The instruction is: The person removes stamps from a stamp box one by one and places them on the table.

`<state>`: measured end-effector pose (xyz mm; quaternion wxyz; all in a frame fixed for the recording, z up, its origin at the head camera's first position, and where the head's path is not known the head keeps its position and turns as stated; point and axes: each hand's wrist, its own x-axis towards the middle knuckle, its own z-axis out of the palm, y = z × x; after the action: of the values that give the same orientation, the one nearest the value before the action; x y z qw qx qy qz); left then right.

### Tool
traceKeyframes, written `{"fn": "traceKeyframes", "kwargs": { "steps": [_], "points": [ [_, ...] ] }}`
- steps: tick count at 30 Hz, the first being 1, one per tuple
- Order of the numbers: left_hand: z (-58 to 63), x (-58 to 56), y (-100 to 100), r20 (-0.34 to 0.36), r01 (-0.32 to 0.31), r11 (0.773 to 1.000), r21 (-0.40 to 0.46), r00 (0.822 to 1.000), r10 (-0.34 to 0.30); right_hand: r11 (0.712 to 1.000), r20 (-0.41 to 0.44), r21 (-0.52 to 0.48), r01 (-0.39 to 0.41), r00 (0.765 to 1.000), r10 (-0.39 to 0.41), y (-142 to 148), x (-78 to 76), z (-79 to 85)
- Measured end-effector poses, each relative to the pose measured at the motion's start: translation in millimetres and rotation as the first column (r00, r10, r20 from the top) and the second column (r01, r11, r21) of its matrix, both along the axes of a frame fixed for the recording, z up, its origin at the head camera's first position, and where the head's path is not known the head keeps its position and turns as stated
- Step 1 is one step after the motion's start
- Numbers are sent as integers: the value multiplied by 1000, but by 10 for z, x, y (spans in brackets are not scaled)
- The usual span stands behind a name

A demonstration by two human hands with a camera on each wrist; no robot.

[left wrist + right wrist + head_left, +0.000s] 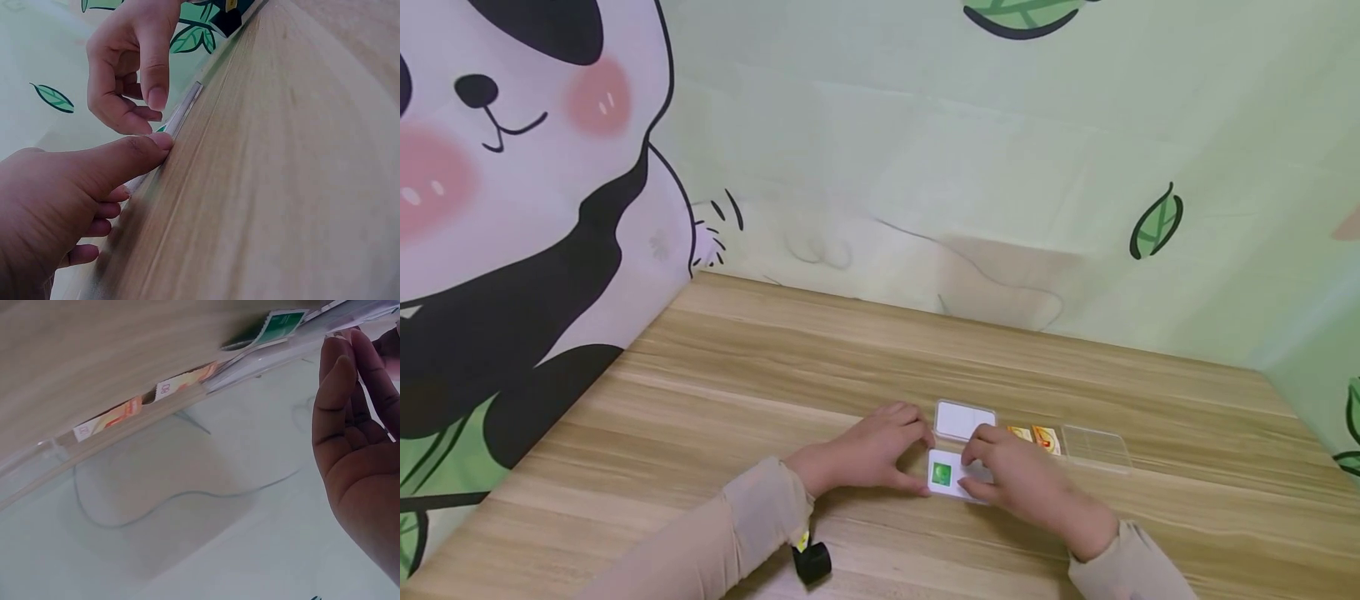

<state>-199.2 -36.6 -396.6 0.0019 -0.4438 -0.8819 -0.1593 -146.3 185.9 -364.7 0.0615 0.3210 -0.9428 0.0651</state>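
A flat white stamp case (936,492) lies on the table, a green stamp (942,474) on its left part. My left hand (880,450) grips the left end of this case between thumb and fingers; the left wrist view shows the thumb on its edge. Over the right end is my right hand (1022,475), its fingers bent. In the left wrist view a gap shows between the right thumb (156,94) and fingers, with nothing visible in it. A green stamp (282,324) also appears in the right wrist view. The right hand hides the case's right end.
A second white case (965,420) lies just behind. To the right are two orange-yellow stamps (1046,439), one partly hidden, and a clear plastic cover (1096,448). A black cylindrical object (812,562) is by the left sleeve. A printed cloth backdrop (850,167) borders the table.
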Motion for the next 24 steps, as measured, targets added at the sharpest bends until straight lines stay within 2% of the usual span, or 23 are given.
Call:
{"fn": "traceKeyframes", "kwargs": {
  "steps": [7, 18, 24],
  "points": [
    [14, 7, 5, 0, -4, 1000, -9, 1000, 4, 1000, -23, 8, 2, 1000, -1, -45, 5, -25],
    [29, 12, -2, -10, -7, 1000, -15, 1000, 7, 1000, -1, 24, -2, 1000, 2, -154, -9, -24],
    [20, 2, 0, -17, 2, 1000, -16, 1000, -2, 1000, -22, 25, -6, 1000, 7, -177, -11, -31]
  ]
}}
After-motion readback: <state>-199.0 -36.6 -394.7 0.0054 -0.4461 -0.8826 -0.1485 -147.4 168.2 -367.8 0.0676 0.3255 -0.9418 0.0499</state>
